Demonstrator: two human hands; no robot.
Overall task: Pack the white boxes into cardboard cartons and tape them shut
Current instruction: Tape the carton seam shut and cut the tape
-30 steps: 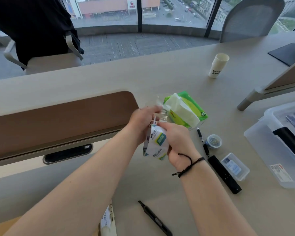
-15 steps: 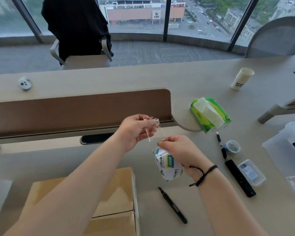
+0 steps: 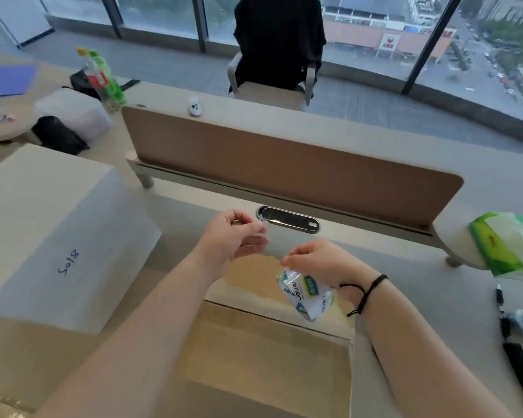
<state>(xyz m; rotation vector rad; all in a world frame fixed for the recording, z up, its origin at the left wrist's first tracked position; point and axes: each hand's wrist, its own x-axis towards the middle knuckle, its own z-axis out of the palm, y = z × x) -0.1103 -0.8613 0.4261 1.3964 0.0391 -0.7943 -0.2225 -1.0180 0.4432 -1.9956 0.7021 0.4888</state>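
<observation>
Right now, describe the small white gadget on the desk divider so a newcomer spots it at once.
Find the long brown divider across the desk, in front of the chair draped in black cloth. On the pale ledge behind its left end sits a small white gadget. It is rounded with two dark dots, and nothing else sits on that stretch of ledge.

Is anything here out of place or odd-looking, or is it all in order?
Nothing is spilled or broken. The oddest thing is the tape roll: it dangles by its stretched clear strip below the right hand, over the closed cardboard carton, while the left hand pinches the strip's free end.
</observation>
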